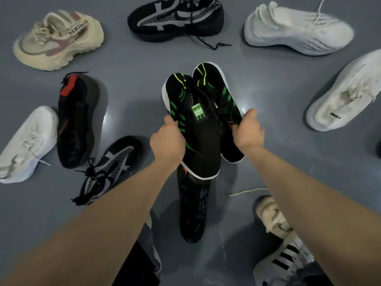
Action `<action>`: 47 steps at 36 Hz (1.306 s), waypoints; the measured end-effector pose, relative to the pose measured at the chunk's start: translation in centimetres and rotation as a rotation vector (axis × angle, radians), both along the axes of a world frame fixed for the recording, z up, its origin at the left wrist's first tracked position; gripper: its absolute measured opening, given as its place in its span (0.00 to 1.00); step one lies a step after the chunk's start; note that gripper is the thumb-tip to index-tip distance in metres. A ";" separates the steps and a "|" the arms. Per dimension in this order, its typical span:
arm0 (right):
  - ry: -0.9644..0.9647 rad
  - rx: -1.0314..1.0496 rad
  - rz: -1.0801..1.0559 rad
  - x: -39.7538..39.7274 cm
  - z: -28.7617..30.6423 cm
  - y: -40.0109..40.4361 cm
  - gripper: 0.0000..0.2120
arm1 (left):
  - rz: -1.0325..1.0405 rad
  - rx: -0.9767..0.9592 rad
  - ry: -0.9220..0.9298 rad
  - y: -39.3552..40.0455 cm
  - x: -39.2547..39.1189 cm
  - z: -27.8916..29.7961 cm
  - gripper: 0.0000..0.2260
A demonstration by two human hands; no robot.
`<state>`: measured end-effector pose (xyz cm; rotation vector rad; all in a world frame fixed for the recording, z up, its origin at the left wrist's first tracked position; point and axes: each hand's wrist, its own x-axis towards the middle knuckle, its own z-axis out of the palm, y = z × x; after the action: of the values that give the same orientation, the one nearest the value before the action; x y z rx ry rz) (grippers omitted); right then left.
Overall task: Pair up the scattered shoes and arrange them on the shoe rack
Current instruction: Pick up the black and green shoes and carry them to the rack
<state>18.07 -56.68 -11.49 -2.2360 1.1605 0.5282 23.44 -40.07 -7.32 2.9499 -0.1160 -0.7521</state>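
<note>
Two black shoes with green stripes and white soles are held side by side above the grey floor at the centre. My left hand grips the left green-striped shoe at its side. My right hand grips the right green-striped shoe by its collar. Scattered around lie a beige shoe, a black-and-white mesh shoe, its match, two white knit shoes, a black shoe with a red tab and another white shoe. No shoe rack is in view.
A black shoe with orange marks lies on the floor under the held pair. A beige shoe and a white shoe with black stripes sit at the lower right. A loose white lace lies nearby.
</note>
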 end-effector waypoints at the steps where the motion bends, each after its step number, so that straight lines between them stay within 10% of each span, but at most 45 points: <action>1: -0.013 0.022 -0.010 -0.1 0.9 0.1 0.10 | 0.010 -0.004 0.012 0.1 0.0 0.6 0.11; 47: -0.545 -0.098 0.016 20.4 67.0 22.1 0.13 | 0.050 -0.088 -0.322 21.3 20.4 63.8 0.06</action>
<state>38.44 -34.62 55.50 -2.2659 0.8932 -0.1397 43.85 -18.75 56.53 2.9506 -0.0954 -0.2533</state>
